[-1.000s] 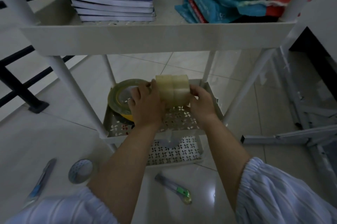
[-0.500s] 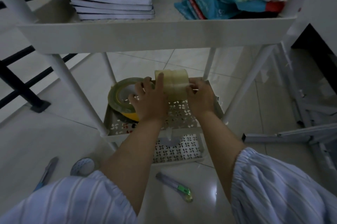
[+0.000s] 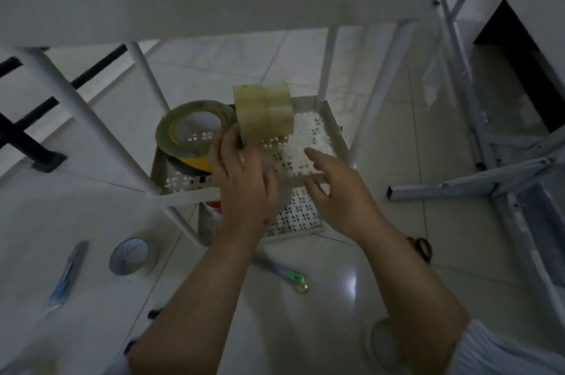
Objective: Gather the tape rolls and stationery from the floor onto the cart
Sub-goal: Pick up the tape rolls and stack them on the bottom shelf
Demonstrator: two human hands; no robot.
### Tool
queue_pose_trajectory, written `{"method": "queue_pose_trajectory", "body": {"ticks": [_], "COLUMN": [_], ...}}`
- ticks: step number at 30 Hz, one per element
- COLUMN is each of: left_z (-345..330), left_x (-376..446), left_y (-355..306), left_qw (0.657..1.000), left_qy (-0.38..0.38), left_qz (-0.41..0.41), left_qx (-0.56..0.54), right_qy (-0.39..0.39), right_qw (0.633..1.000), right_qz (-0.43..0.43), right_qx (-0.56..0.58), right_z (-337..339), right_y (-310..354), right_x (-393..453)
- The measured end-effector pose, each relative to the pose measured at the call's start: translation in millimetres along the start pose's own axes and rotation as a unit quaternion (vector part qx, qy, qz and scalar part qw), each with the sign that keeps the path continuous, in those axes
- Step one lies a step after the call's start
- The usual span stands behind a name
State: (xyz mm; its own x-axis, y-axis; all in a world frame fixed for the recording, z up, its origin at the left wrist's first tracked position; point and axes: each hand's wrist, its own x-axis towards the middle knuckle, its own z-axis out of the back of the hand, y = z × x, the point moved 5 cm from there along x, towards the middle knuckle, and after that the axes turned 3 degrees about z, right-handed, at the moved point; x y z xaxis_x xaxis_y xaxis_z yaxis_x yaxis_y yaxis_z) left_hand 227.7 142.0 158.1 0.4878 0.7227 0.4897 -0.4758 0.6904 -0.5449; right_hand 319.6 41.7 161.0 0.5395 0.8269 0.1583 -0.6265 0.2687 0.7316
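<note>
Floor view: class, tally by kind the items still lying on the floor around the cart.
Tape rolls: 2 (one only partly seen)
Utility knives: 2
Scissors: 1
Total: 5

Clear tape rolls [image 3: 263, 111], 2 stuck side by side, stand on edge on cart's [image 3: 333, 127] perforated middle shelf, just right of a big olive/yellow tape roll [image 3: 193, 130] lying tilted on same shelf. Still on floor: small white tape roll [image 3: 130, 256] at front left, blue utility knife [image 3: 65, 280] further left, green-tipped utility knife [image 3: 282, 273] in front of cart, scissors [image 3: 423, 247] to the right w/ only dark handles showing. Another pale roll [image 3: 383, 344] lies near bottom edge, blurry.
</note>
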Motion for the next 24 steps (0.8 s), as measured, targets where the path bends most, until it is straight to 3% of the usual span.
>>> {"method": "queue_pose_trajectory", "body": {"ticks": [4, 8, 10, 12, 15, 17, 20, 24], "left_z": [-15, -50, -75, -102, -132, -148, -166, -171], "left_x": [-56, -118, -157, -202, -268, -302, -332, -335], "left_y": [-20, -35, -41, -43, -42, -38, -31, -32], "left_qw": [0.999, 0.994, 0.982, 0.941, 0.844, 0.800, 0.784, 0.795], "left_qy": [0.007, 0.083, 0.172, 0.323, 0.522, 0.589, 0.608, 0.560], "left_qz": [-0.027, 0.025, 0.040, 0.069, 0.090, 0.084, 0.082, 0.155], "left_qx": [-0.025, -0.064, -0.070, -0.075, -0.083, -0.082, -0.097, -0.175], "right_qy": [-0.031, 0.001, 0.024, 0.047, 0.115, 0.143, 0.102, 0.053], "right_qw": [0.999, 0.988, 0.973, 0.945, 0.905, 0.895, 0.899, 0.911], "right_qz": [-0.011, -0.150, -0.230, -0.323, -0.407, -0.415, -0.415, -0.392], "right_qx": [-0.004, -0.021, -0.022, 0.000, 0.050, 0.086, 0.097, 0.116], "right_z": [17, 13, 3, -9, -31, -47, -57, -59], "right_y": [-36, -118, -162, -198, -225, -231, -238, -239], "right_x": [-56, -123, -162, -201, -246, -265, -278, -277]}}
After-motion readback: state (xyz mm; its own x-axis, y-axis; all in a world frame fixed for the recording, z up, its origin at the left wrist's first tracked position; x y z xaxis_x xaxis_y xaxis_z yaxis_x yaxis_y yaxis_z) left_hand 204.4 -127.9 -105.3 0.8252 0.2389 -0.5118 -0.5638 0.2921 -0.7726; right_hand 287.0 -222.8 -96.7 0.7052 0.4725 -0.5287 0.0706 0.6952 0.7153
